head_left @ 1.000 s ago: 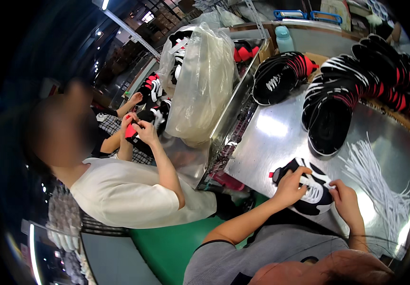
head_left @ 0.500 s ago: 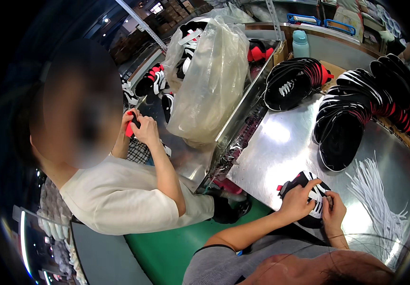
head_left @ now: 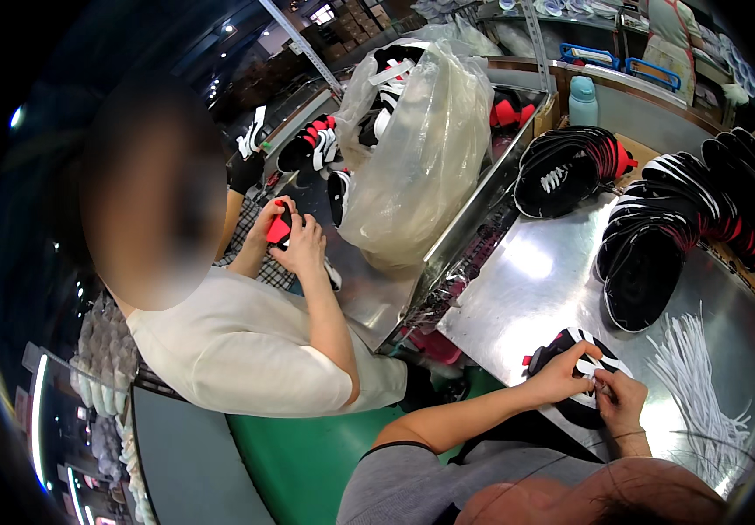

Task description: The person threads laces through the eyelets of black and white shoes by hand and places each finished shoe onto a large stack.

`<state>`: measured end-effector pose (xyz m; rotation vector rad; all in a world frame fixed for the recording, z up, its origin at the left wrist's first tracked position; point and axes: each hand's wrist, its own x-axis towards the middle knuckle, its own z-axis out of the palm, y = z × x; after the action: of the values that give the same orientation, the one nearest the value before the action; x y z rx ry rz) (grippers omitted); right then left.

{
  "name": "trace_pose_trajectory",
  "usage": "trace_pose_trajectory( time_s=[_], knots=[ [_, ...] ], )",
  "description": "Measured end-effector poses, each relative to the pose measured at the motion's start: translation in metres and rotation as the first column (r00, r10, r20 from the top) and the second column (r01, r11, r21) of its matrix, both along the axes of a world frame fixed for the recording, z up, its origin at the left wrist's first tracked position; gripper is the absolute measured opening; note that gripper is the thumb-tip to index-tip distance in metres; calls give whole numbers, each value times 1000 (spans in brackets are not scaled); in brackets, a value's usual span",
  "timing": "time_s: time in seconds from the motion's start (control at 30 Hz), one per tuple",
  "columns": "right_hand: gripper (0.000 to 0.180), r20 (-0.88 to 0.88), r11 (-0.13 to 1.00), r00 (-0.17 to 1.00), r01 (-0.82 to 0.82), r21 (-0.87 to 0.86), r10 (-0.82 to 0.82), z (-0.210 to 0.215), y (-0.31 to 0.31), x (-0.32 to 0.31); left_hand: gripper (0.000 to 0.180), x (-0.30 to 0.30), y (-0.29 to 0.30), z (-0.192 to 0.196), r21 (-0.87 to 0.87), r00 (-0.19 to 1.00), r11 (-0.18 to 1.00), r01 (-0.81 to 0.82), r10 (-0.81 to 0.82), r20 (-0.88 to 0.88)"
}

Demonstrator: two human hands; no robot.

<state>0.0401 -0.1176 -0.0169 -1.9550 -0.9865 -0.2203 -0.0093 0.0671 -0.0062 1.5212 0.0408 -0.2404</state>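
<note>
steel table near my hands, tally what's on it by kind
Single black-and-white shoe upper with red tabs, held by left hand and right hand: 1
Fanned rows of black shoe uppers: 3
Bundle of white laces: 1
Total: 5

Around the steel surface (head_left: 526, 289)
Black shoe uppers (head_left: 657, 236) stacked far right, white laces (head_left: 701, 376) near right, clear plastic bag (head_left: 421, 157) far left.

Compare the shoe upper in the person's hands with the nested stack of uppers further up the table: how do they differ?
The shoe upper lies alone at the near table edge, held by the left hand and right hand; the stack of uppers sits untouched farther back. The held upper lies flat, showing its white stripes; the stack's uppers are nested in a curved row, mostly edge-on. Both are black with white and red trim, on the same metal table.
</note>
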Motion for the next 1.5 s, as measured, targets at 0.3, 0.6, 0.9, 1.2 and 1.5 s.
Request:
trace_pose_trajectory(
  time_s=[0.3,0.6,0.9,1.2,1.5],
  knots=[
    [24,5,999,999,-33,37,33,-6,4,-3,42,-5,5,4,50,999,998,28,-29,18],
    [29,-170,972,967,-163,171,192,21,-4,-40,32,12,4,3,254,986,957,-139,158,-60],
    [46,-107,999,994,39,26,-36,-33,-5,-37,45,-18,13,45,509,990,857,79,-128,60],
    [39,-658,996,748,-50,72,85,5,-13,-37,30,-20,4,23,724,934,670,-163,-131,331],
    [22,-657,999,752,24,-47,-49,13,-20,-41,25,-18,-3,16,697,886,658,-285,-97,454]
  ],
)
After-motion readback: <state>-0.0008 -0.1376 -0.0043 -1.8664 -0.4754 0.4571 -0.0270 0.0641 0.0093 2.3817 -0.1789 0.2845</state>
